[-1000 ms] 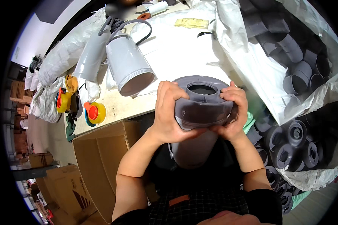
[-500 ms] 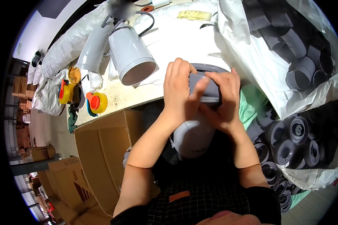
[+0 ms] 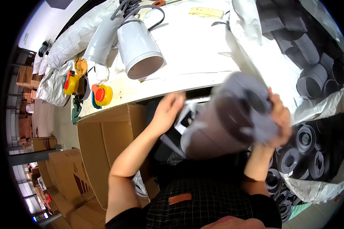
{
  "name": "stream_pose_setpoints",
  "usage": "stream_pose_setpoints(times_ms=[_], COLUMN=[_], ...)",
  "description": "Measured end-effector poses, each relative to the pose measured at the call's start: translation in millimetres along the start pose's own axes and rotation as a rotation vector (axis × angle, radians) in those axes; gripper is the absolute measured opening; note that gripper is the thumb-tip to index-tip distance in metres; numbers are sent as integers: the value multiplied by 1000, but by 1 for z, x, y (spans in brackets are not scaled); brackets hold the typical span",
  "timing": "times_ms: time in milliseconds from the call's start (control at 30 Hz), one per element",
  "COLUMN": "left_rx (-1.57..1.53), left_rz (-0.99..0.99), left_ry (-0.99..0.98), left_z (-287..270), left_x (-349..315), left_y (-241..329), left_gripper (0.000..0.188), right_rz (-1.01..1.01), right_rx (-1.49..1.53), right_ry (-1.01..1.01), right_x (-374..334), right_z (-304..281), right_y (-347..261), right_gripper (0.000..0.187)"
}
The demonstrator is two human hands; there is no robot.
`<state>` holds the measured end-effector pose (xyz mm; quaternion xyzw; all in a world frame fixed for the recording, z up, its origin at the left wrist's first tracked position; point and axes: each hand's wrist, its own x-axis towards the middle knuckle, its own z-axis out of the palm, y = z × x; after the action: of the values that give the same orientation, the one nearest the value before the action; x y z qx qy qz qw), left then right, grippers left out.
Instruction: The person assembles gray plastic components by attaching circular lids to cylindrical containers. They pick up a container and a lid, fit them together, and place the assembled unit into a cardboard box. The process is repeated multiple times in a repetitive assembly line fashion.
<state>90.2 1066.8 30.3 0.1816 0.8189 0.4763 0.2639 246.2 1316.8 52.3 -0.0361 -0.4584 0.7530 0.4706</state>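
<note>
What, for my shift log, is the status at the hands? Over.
Left hand apart from the gray canister, no hold visible. Right hand gripping its right end. Canister tilted, blurred. Open cardboard box to its left.

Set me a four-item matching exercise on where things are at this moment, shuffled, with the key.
1. left hand
2. right hand
3. cardboard box
4. yellow strip

A. lying on the white sheeting
B. gripping the ringed end of the grey canister
C. partly behind the left forearm
D. between box and canister in the picture

Pairs: 1-D, 2-B, 3-C, 4-A
</note>
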Motion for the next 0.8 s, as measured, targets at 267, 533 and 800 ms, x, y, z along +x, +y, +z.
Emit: stream_pose_setpoints(times_ms=[267,533,800], left_rx=[170,144,376], left_rz=[505,111,380], left_ry=[184,263,273], left_z=[8,13,6], left_x=[71,235,231], left_y=[-43,-45,-51], left_gripper=[13,13,22], right_rz=[266,524,885], right_rx=[1085,884,-12], right_ry=[-191,127,-602], right_x=[4,39,67], right_z=[-85,-62,-47], right_y=[79,85,111], right_gripper=[32,38,42])
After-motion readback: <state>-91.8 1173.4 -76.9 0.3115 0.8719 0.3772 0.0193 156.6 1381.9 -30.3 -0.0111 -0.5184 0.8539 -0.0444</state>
